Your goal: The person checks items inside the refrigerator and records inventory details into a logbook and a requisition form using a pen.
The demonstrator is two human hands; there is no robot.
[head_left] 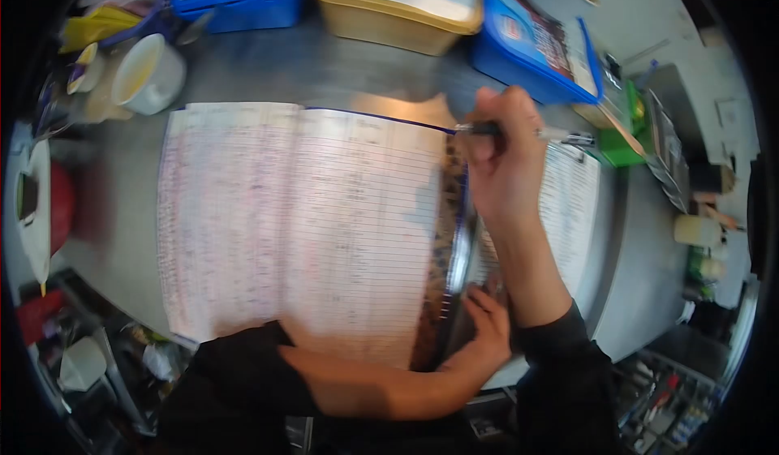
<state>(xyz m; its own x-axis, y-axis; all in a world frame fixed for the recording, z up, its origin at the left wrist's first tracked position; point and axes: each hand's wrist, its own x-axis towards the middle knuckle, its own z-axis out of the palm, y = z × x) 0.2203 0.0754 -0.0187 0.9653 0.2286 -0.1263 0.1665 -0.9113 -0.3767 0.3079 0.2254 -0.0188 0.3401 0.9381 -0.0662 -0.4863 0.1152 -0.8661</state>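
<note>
My right hand (507, 155) is closed around a pen (560, 136) with a dark grip and a clear barrel, held above the top right corner of the open notebook (357, 236). The notebook's left page is full of handwriting; its right page is ruled, with some writing in the middle. My left arm crosses the bottom of the notebook. At its end, my left hand (484, 321) rests beside the notebook's right edge, fingers extended over the lower edge of a printed sheet (572, 220). Motion blur hides the finer writing.
Along the back stand a blue tub (243, 9), a yellow tub (389, 29) and another blue tub (535, 57). A white cup (150, 74) stands at the back left. A green box (623, 148) lies at the right. Shelves with several items lie below the metal counter (114, 236).
</note>
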